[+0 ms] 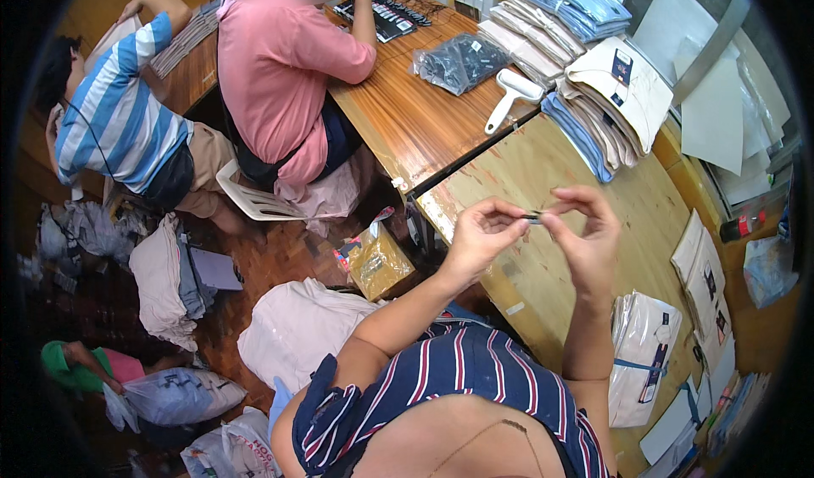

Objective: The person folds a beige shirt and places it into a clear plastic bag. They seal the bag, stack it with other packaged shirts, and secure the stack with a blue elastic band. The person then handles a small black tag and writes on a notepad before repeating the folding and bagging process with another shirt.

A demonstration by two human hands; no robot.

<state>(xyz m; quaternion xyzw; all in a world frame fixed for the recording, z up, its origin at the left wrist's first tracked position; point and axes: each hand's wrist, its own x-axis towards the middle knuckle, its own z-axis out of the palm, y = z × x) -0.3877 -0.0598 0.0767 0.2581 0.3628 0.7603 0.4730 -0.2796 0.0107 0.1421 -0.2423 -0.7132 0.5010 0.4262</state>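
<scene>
Over the light wooden table (500, 173), my two hands meet in front of me at chest height. A small, thin dark piece (532, 217) is pinched between them, too small to name. Thumb and fingertips of my left hand (483, 239) close on its left end. My right hand (585, 236) pinches its other end, with a fine strand by the raised fingers. Beyond my hands lies a white lint roller (513, 98), with its handle toward me. Stacked folded garments (615, 96) with dark tags stand at the table's far right.
Another table (424, 130) adjoins mine, bearing a clear bag of dark items (462, 61) and tied garment stacks (568, 3). Packed garments (644, 351) lie right of my arm. A person in pink (280, 71) sits at the far table. A cardboard box (377, 262) stands left of my table.
</scene>
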